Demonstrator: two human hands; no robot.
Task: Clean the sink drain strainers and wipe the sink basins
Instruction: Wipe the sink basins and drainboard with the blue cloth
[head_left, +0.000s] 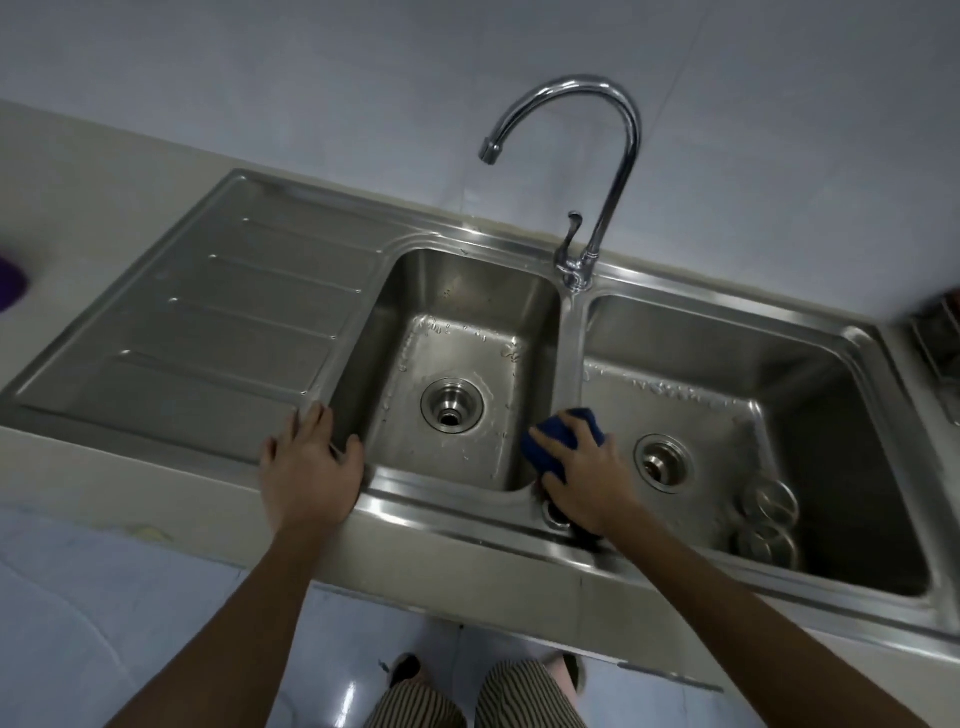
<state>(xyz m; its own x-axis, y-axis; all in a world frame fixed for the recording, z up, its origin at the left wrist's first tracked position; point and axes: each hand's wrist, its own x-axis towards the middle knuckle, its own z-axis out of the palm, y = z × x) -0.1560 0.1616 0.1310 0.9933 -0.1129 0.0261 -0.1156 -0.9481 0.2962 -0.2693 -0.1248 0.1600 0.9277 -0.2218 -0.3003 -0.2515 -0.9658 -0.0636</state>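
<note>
A steel double sink fills the view. The left basin (467, 322) has an open drain (451, 405); the right basin (727, 384) has a drain (664, 463). Two round metal strainers (769, 519) lie in the right basin near its front wall. My right hand (582, 483) presses a dark blue cloth (563, 431) against the divider between the basins, at its front end. My left hand (306, 467) rests flat with spread fingers on the sink rim at the left basin's front left corner. Water drops dot both basin floors.
A chrome gooseneck faucet (597, 171) stands behind the divider, spout over the left basin. A ribbed drainboard (218, 322) lies to the left. A purple object (10, 283) sits at the far left edge, a metal rack (940, 338) at the far right.
</note>
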